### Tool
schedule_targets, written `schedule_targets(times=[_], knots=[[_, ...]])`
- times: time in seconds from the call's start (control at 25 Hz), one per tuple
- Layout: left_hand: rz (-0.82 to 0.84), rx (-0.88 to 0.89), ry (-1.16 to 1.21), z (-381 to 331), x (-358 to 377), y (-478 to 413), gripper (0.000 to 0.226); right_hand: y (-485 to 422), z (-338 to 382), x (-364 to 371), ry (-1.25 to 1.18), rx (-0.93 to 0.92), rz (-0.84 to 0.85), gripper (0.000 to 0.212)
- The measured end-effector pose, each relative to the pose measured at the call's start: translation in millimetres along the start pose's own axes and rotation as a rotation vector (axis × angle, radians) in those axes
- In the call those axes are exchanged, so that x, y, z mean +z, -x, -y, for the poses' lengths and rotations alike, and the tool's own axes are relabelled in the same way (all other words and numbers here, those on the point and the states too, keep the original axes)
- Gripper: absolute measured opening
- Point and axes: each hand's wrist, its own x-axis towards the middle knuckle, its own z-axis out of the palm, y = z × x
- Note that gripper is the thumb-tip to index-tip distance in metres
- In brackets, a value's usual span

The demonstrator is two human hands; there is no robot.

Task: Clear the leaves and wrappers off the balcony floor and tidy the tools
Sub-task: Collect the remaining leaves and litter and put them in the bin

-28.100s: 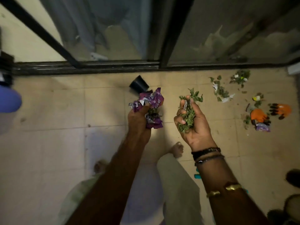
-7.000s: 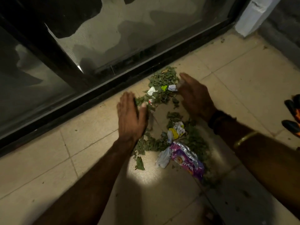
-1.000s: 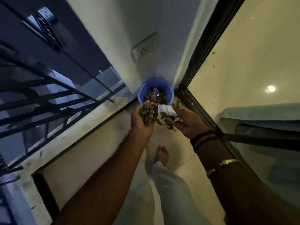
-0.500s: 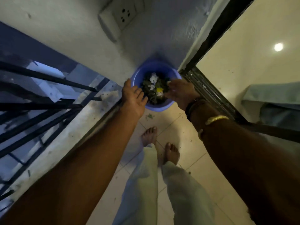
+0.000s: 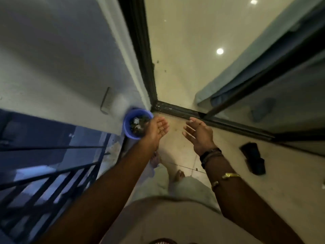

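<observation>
A: Now: leaves and wrappers [image 5: 138, 125] lie in the blue bucket [image 5: 127, 125], in the corner by the wall. Left hand [image 5: 157, 126] and right hand [image 5: 198, 133] are empty, fingers spread.
B: Risk, judged: left hand by the rim could tip it; black pot [image 5: 253, 158] lies underfoot.

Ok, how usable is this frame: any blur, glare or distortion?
Head view: motion blur smears the wall socket and blue bucket; two light spots glare in the glass door; the wide lens bows the door frame; left hand and right hand, both open, read sharper.
</observation>
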Motion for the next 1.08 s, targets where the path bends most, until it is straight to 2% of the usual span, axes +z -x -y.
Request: schedule_targets(times=[0.16,0.4,0.56,0.72,1.08], knots=[[0.232,0.033,-0.317,59,85,56,0.023,58,7,-113,-0.211,-0.103,-0.160,0.024],[0.531,-0.024,-0.649,222,207,138,0.026,125,-3,-313,-0.481,-0.219,-0.387,0.019],[0.647,-0.089,-0.739,341,266,198,0.026,181,-12,-446,-0.572,-0.267,-0.507,0.015],[0.782,-0.132,-0.865,448,342,251,0.021,218,-10,-577,-0.715,-0.320,-0.657,0.021],[0.976,-0.160,-1.090,652,562,280,0.016,199,60,-837,-0.924,-0.385,-0.848,0.021]])
